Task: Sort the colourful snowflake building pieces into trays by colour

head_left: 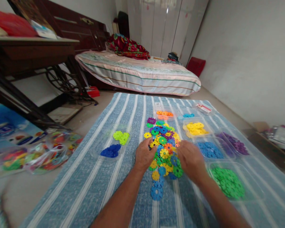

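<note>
A loose pile of notched, flower-shaped plastic discs (164,153) in several colours lies on the striped cloth. At its left side my left hand (144,154) is closed, thumb and finger around a yellow disc (154,144). My right hand (190,161), slightly blurred, is at the pile's right side. Its fingers are pinched together, with a yellow disc (173,149) showing at their tips. Below the hands, a blue disc (156,193) lies at the pile's near end.
Clear tubs on the right hold green discs (228,182), blue discs (210,150), purple discs (237,144) and yellow discs (196,128). Behind the pile are orange discs (165,114) in a tub. A left tub (125,153) holds lime and dark blue discs. A bed (142,76) stands beyond.
</note>
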Demonstrator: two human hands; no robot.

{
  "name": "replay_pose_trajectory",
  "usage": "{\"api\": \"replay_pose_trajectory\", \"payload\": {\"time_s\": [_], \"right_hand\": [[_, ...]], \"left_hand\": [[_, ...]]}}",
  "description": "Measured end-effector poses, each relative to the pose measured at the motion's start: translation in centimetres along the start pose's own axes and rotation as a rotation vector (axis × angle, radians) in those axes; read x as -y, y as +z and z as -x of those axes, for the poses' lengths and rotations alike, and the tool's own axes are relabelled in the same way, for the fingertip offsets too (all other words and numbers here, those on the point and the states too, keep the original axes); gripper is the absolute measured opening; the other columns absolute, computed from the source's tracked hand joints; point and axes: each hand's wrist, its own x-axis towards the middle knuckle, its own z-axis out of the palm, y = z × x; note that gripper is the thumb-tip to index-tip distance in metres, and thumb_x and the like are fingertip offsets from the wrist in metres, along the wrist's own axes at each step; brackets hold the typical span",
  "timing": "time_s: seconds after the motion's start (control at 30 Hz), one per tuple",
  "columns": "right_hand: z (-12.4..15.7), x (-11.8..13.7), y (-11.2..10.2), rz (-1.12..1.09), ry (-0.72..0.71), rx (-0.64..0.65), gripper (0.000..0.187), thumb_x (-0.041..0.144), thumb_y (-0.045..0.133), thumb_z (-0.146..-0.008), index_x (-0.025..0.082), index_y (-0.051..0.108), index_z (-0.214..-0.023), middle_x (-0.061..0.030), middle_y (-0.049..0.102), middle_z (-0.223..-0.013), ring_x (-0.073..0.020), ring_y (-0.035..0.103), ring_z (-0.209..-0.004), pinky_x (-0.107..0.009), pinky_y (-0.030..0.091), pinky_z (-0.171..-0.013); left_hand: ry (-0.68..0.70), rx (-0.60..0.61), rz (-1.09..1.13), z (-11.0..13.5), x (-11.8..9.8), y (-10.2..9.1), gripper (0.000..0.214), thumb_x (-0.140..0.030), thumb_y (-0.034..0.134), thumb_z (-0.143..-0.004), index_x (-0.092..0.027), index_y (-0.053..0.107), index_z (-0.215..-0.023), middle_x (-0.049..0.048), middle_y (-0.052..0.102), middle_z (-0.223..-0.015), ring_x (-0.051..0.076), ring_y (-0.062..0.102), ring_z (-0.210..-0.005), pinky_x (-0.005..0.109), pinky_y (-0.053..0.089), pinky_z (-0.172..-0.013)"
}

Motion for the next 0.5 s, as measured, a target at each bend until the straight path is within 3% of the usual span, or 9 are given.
{"api": "replay_pose_trajectory", "payload": {"time_s": [0.1,0.2,0.37,0.5], "right_hand": [[-2.8,-3.3,-1.8,0.302,0.139,-0.069,0.02,0.022,0.046,-0.091,0.016,0.064,-0.086,-0.0122,0.066,-0.094,-0.0254,0.058,-0.096,-0.043,0.047,-0.086],[-3.8,-4.0,-2.5,0.356,0.231,-0.063,0.021,0.026,0.048,-0.09,0.014,0.065,-0.093,-0.0128,0.066,-0.092,-0.0253,0.058,-0.091,-0.043,0.047,-0.084],[0.1,0.8,0.0,-0.01,0.078,0.086,0.018,0.021,0.048,-0.09,0.019,0.066,-0.09,-0.0088,0.066,-0.094,-0.0221,0.057,-0.1,-0.041,0.048,-0.091],[3.7,4.3,1.8,-0.111,0.096,0.165,0.014,0.024,0.053,-0.087,0.019,0.065,-0.093,-0.0113,0.062,-0.108,-0.0263,0.05,-0.116,-0.047,0.049,-0.093]], "left_hand": [[-0.01,-0.001,-0.002,0.0,-0.1,0.0,0.032,-0.023,0.063,-0.076,-0.018,0.059,-0.108,0.0055,0.069,-0.104,0.019,0.063,-0.098,0.033,0.049,-0.089],[-0.011,0.005,-0.004,0.1,-0.1,0.0,0.032,-0.023,0.063,-0.076,-0.018,0.059,-0.107,0.006,0.068,-0.105,0.019,0.063,-0.098,0.035,0.049,-0.09],[0.002,0.0,0.002,0.2,-0.1,0.1,0.031,-0.024,0.063,-0.076,-0.018,0.06,-0.107,0.0057,0.069,-0.104,0.02,0.063,-0.098,0.034,0.049,-0.089],[0.001,0.005,0.008,0.2,0.0,0.2,0.032,-0.025,0.062,-0.077,-0.018,0.059,-0.108,0.0059,0.068,-0.105,0.02,0.063,-0.1,0.034,0.05,-0.088]]}}
